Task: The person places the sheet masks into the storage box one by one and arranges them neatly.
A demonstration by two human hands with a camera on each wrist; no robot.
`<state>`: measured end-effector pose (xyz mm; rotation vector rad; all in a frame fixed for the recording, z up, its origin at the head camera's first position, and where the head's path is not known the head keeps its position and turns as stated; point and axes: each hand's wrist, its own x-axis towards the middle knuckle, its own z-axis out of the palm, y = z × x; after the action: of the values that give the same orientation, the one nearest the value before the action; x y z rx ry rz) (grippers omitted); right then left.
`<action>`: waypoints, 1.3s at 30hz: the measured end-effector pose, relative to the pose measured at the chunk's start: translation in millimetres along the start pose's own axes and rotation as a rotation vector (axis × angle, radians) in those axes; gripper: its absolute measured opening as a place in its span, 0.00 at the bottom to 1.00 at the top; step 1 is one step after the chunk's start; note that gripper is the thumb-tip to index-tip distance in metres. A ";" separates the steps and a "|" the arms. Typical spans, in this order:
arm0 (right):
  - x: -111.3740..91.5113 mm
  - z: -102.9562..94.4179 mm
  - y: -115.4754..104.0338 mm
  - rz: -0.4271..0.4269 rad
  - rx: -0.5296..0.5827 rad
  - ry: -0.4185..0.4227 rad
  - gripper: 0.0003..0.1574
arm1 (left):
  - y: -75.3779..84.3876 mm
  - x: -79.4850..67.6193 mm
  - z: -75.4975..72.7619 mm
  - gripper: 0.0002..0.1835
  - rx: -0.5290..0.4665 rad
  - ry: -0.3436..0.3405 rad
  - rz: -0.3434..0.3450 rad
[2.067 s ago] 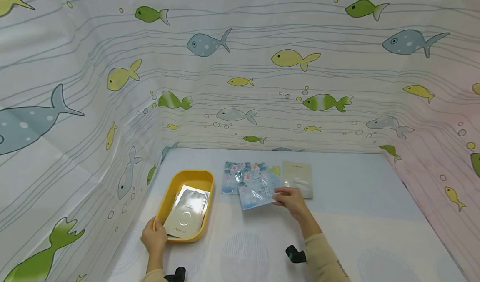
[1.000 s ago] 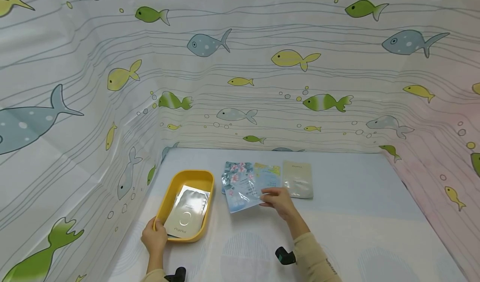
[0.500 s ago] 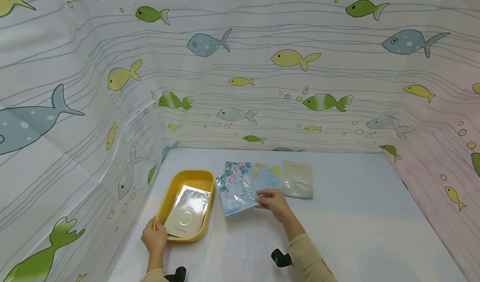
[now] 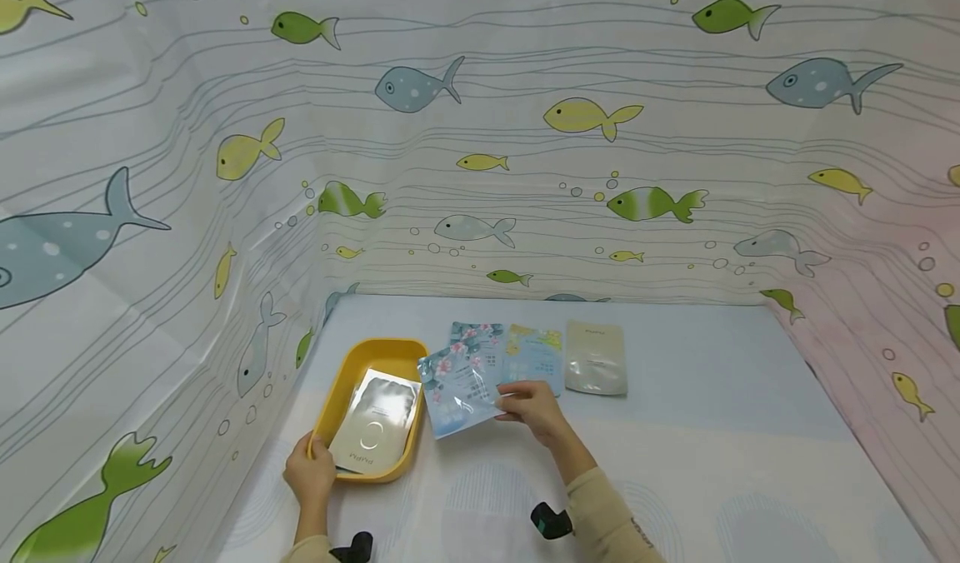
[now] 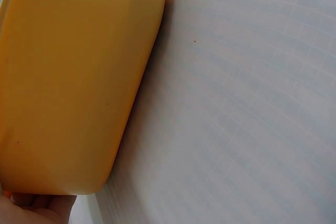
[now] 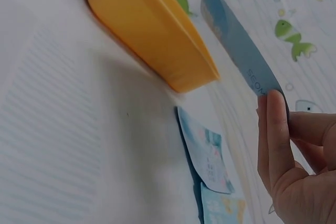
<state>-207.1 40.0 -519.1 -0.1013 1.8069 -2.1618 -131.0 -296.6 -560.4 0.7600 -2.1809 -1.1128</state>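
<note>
At the table [image 4: 720, 455], the left hand [image 4: 310, 468] grips a tray [image 4: 388, 356], the right hand [image 4: 534, 408] a packet [image 4: 459, 395].

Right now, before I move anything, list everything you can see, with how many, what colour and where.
Bin: one, yellow, on the table's left side
Silvery packet: at least one, pale silver-beige, lying in the bin; anything beneath is hard to tell
Held packet: one, blue with pink flowers, raised in the right hand
Floral packet: one, blue with pink flowers, on the table, partly hidden behind the held one
Blue-and-yellow packet: one, on the table, right of the floral one
Beige packet: one, rightmost on the table
Table: one, pale blue and white
Fish-print sheet: white with green, yellow and blue fish, around the table
Black devices: two, one near each wrist
Sleeves: two, beige
Left hand: one, gripping the bin
Right hand: one, pinching the held packet
</note>
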 end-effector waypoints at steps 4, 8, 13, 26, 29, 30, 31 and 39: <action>1.1 5.3 -0.5 -0.002 -0.004 -0.002 0.19 | 0.6 -0.2 -0.5 0.16 -0.001 0.003 0.006; 2.0 11.0 0.2 -0.003 -0.004 -0.009 0.19 | 0.9 -0.2 -0.6 0.16 -0.001 0.007 0.011; 3.0 18.2 3.4 -0.002 0.002 -0.025 0.19 | 1.7 -1.1 -0.9 0.15 0.002 0.011 0.014; 3.5 44.5 6.3 -0.004 0.037 -0.010 0.19 | -1.4 1.0 -0.2 0.16 0.005 0.013 0.017; 4.2 51.8 8.0 0.001 0.056 0.005 0.19 | -0.7 0.7 -0.6 0.16 0.006 0.014 0.019; 4.6 54.3 8.9 -0.001 0.057 0.009 0.19 | -0.5 0.5 -0.6 0.16 0.008 0.012 0.018; 4.9 56.9 9.4 0.002 0.062 0.014 0.19 | -0.1 0.2 -0.7 0.16 0.009 0.010 0.016; 10.0 76.1 15.4 0.020 0.069 0.049 0.17 | 1.9 -1.0 0.1 0.16 0.010 0.013 0.014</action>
<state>-194.0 -37.2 -520.5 -0.0145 1.7490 -2.2287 -130.8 -295.0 -559.1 0.7529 -2.1796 -1.0874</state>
